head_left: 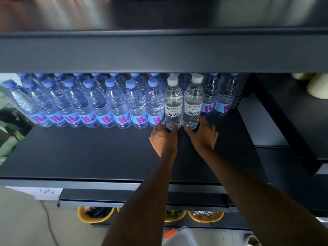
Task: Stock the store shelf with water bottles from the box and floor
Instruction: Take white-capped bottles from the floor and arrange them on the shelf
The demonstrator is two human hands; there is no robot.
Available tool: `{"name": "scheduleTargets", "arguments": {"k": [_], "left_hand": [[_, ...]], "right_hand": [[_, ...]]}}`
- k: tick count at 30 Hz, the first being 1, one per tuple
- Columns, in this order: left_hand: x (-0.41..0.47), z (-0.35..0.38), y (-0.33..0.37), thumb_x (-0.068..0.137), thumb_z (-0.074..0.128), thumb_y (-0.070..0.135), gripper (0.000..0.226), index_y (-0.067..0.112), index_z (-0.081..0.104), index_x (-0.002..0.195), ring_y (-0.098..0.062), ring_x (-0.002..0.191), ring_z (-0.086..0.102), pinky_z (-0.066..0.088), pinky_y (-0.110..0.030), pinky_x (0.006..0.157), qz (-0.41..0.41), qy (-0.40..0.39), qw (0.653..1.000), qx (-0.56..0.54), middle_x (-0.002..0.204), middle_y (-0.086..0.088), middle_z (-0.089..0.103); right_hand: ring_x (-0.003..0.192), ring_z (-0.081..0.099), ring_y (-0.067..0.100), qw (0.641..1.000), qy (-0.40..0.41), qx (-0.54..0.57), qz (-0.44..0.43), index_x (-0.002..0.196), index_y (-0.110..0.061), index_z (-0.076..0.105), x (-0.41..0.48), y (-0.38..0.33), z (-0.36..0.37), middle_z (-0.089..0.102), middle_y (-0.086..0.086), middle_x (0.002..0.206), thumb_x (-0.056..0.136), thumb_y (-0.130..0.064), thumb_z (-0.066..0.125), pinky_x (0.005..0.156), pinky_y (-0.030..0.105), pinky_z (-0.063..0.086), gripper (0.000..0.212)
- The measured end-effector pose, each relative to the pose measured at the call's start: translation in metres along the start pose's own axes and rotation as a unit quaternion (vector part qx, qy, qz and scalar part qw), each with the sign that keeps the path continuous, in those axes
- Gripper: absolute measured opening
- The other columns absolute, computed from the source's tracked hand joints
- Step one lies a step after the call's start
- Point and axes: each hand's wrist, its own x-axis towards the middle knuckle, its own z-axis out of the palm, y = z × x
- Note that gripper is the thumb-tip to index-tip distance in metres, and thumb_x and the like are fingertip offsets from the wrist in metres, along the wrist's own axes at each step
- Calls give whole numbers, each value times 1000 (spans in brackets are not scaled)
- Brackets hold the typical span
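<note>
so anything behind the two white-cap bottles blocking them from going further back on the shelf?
Yes. Blue-cap bottles stand directly behind both white-cap bottles, so they can't go deeper. The left hand and right hand grip the bases with nothing between. The shelf in front is bare.

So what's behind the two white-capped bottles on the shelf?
Behind the two white-capped bottles stand more blue-capped bottles, their caps peeking out. How many rows follow is hidden by the upper shelf.

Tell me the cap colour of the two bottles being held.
White caps, seen in the head view.
</note>
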Motion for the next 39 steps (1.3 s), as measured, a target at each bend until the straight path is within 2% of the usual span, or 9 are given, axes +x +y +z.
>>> {"name": "scheduleTargets", "arguments": {"k": [7, 15, 18, 23, 27, 30, 33, 36, 39], "left_hand": [[0, -4, 3, 82, 69, 58, 42, 16, 63, 81, -26, 91, 62, 45, -39, 89, -15, -9, 1000, -10, 87, 0, 66], [-12, -16, -2, 69, 70, 53, 43, 16, 63, 91, -27, 98, 62, 50, -43, 91, -16, -84, 996, -28, 96, -1, 65], [-29, -30, -10, 79, 80, 31, 39, 11, 63, 109, -21, 100, 59, 50, -34, 89, -19, -90, 990, -106, 105, -1, 59], [-66, -59, -24, 89, 75, 17, 29, 16, 63, 116, -10, 100, 60, 41, -2, 73, -22, -89, 980, -174, 114, 0, 60], [-102, -94, -43, 93, 72, 20, 14, 31, 64, 99, -9, 94, 63, 48, -18, 81, -25, -23, 971, -236, 104, 4, 65], [-138, -120, -74, 94, 65, 35, 3, 33, 66, 93, -13, 94, 62, 49, -31, 83, 0, 82, 970, -229, 96, 10, 65], [-174, -142, -120, 92, 59, 50, 18, 33, 65, 93, -10, 100, 58, 46, -37, 88, -29, 157, 970, -183, 97, 17, 62], [-213, -154, -181, 90, 61, 52, 22, 31, 65, 91, -23, 99, 61, 50, -53, 90, -107, 186, 963, -162, 97, 5, 65], [-264, -167, -232, 86, 59, 56, 39, 18, 63, 93, -22, 99, 57, 47, -53, 91, -202, 213, 947, -129, 97, 1, 63]], "right_hand": [[133, 47, 37, 1000, -6, -11, 3, 143, -22, 46, 3, 2, 4, 55, 7, 145, 84, -54, 71, 108, 51, 35, 72], [133, 49, 37, 999, 12, 50, 15, 141, -9, 47, 2, 7, 5, 54, 15, 142, 78, -45, 82, 109, 51, 36, 80], [130, 52, 39, 996, 29, 86, 15, 136, -6, 49, 1, 8, 4, 56, 18, 137, 76, -38, 85, 108, 53, 39, 77], [115, 57, 37, 982, 56, 180, 12, 128, -3, 55, -2, 13, 1, 61, 16, 119, 78, -21, 84, 100, 50, 47, 61], [85, 61, 17, 921, 103, 368, 77, 124, -6, 57, -7, 16, -10, 61, 6, 100, 86, -7, 71, 88, 53, 55, 40], [84, 60, 6, 893, 86, 435, 82, 121, -15, 56, -40, 8, -24, 61, 2, 101, 91, -3, 66, 86, 35, 55, 34], [88, 60, 6, 887, 40, 460, 17, 123, -12, 58, -90, -3, -34, 62, -1, 101, 93, -2, 63, 84, 28, 51, 32], [88, 59, 7, 885, -33, 458, -81, 118, -20, 58, -149, -13, -36, 62, 8, 105, 93, -5, 60, 79, 23, 47, 29], [96, 61, 19, 881, -140, 407, -198, 118, -19, 60, -215, -13, -27, 64, 7, 110, 93, -10, 59, 83, 29, 49, 27]]}}
